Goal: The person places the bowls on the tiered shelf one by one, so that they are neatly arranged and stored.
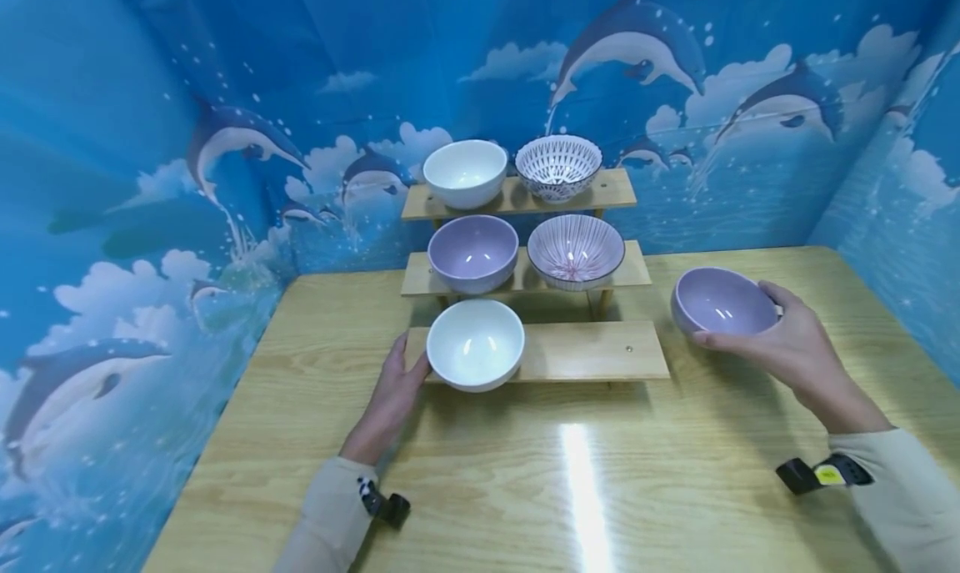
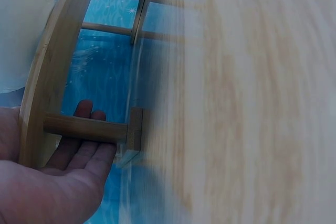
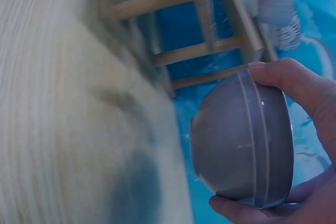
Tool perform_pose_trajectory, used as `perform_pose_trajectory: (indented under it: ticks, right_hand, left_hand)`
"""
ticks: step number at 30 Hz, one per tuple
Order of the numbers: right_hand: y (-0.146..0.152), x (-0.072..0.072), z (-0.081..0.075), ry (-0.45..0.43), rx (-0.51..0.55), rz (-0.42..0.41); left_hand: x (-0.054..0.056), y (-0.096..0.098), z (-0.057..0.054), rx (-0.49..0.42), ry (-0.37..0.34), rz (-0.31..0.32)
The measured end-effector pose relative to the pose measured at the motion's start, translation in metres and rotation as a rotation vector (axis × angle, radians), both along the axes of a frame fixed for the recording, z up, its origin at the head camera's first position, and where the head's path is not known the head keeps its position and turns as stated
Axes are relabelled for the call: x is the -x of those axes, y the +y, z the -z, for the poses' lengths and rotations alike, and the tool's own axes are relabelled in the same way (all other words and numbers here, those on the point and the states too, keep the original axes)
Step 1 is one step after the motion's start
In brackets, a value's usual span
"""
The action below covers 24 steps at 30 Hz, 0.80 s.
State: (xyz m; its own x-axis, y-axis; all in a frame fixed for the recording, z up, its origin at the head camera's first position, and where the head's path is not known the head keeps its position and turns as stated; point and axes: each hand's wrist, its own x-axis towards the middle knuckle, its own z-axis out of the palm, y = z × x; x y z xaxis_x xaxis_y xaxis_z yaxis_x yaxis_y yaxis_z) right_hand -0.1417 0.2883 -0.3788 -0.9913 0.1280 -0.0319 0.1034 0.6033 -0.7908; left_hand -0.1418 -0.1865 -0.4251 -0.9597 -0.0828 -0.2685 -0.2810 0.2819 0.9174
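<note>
My right hand (image 1: 797,344) grips a purple bowl (image 1: 723,302) by its sides, thumb at the near side and fingers at the far side. In the right wrist view this bowl (image 3: 241,140) is off the table, its shadow falling on the wood. My left hand (image 1: 392,398) holds the left end of the lowest board of a stepped wooden rack (image 1: 585,352). From the left wrist, its fingers (image 2: 86,156) reach under the board beside a leg. Close to that hand, a white bowl (image 1: 476,345) sits on the lowest board's left part.
The middle step carries another purple bowl (image 1: 474,254) and a striped bowl (image 1: 576,252). On the top step are a second white bowl (image 1: 466,174) and a dark-patterned bowl (image 1: 558,168). A blue dolphin-print curtain (image 1: 480,56) stands behind the wooden table (image 1: 495,490).
</note>
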Motion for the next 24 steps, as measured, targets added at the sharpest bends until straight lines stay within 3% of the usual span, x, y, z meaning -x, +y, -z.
perform_pose_trajectory:
  ticks: [13, 19, 24]
  right_hand:
    - [-0.021, -0.026, -0.03, 0.044, -0.004, -0.097]
    - [-0.048, -0.031, -0.033, 0.03, -0.043, -0.169]
    - [-0.066, -0.036, -0.034, 0.041, -0.011, -0.232]
  left_hand:
    - [0.001, 0.001, -0.001, 0.001, 0.011, 0.001]
    - [0.0, 0.001, -0.001, 0.022, -0.014, -0.009]
    - [0.0, 0.001, -0.002, 0.026, -0.026, -0.017]
